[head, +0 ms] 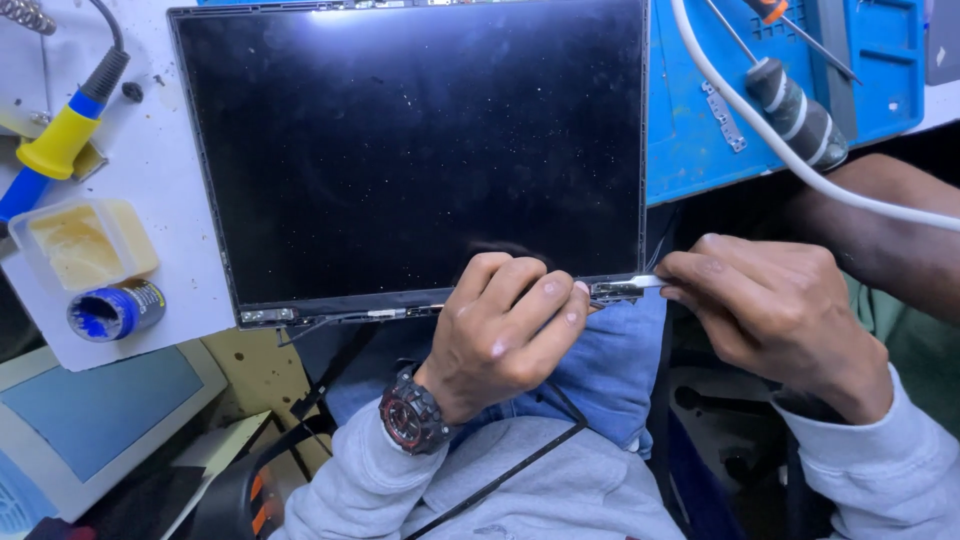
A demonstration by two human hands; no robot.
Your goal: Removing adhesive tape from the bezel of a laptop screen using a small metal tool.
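A dark laptop screen panel point(410, 150) lies flat on the workbench, its lower edge toward me. My left hand point(505, 330), with a wristwatch, curls over that lower edge near the right hinge bracket point(615, 291) and presses on it. My right hand point(770, 310) pinches a thin flat metal tool point(650, 282) whose tip meets the bracket at the panel's lower right corner. A thin black bezel strip point(520, 460) hangs loose from the panel over my grey sleeves and lap.
A blue work mat point(700, 130) with a screwdriver point(800, 110) and a white cable point(760, 140) lies at the right. At the left are a soldering iron point(60, 140), a flux tub point(80, 245), a solder spool point(110, 310) and another screen point(90, 420).
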